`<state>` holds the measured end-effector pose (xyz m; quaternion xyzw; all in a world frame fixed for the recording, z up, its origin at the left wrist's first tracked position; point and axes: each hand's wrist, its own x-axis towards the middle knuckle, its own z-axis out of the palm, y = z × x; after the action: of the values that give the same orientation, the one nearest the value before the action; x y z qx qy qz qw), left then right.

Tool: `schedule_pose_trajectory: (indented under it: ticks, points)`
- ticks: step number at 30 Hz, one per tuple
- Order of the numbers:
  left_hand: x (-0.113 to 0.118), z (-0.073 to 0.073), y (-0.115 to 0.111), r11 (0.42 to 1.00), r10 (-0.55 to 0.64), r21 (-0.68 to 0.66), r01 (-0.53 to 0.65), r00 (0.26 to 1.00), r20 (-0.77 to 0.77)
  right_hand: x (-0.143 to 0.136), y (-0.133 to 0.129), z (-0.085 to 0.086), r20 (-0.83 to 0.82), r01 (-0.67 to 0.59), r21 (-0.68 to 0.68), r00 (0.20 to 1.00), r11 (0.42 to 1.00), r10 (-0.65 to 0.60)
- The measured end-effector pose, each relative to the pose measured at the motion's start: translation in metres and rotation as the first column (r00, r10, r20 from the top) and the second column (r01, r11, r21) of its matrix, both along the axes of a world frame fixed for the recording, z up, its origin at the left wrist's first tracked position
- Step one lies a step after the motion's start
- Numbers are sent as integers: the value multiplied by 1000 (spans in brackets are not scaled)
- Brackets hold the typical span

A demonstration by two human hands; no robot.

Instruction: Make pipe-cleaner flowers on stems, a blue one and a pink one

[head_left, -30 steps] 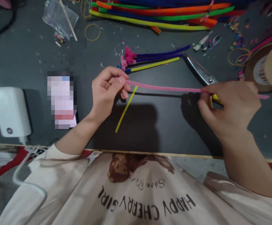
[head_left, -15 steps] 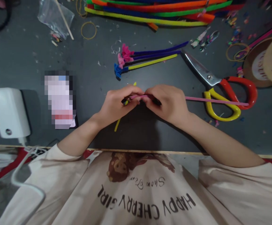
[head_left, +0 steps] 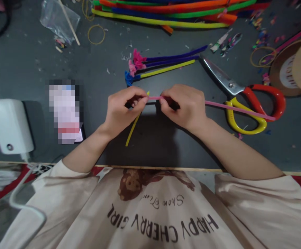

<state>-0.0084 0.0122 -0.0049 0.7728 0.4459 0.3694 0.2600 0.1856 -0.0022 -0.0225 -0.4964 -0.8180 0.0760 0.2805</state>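
A pink pipe cleaner [head_left: 240, 110] is pinched between both hands in the head view, with a short bare stretch showing between the fingertips. Its long free end runs out past my right hand [head_left: 185, 105] and over the scissors' handles. My left hand [head_left: 127, 109] grips it close to its left end, which the fingers hide. Below and behind the left fingertips lies a yellow pipe cleaner [head_left: 131, 131], partly covered by that hand. Just beyond the hands lie small pipe-cleaner flowers: a dark pink one [head_left: 139, 59], a light pink one [head_left: 132, 68] and a blue one [head_left: 128, 78], on blue and yellow stems.
Scissors [head_left: 232, 86] with red and yellow handles lie on the right, beside ribbon rolls [head_left: 285, 71]. A bundle of coloured pipe cleaners [head_left: 166, 14] spans the back. On the left are a phone [head_left: 66, 112], a white power bank [head_left: 10, 126] with its cable, and a plastic bag [head_left: 58, 20].
My hands have drawn apart, the left one moving left, so a straight stretch of pink pipe cleaner shows between them. Both hands also sit slightly farther from my body.
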Motion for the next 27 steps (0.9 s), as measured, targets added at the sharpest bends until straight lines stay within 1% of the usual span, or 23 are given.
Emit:
schedule_pose_trajectory:
  ticks: [3,8,19,24,27]
  points:
    - [1,0,1,1000,8,15,-8,1000,-7,0,0,-1,-19,12,36,1000,999,-11]
    - [1,1,1,998,-28,54,28,1000,0,1,0,-1,-64,42,89,997,995,-36]
    - [-3,5,-2,988,-152,-8,152,988,-5,1,0,-4,-8,62,18,998,998,-62]
    - [0,2,-3,975,-188,111,193,981,-48,2,-1,-6,30,52,8,998,999,-52]
    - [0,1,-3,969,-205,127,212,976,-67,1,-2,-6,50,54,1,997,999,-54]
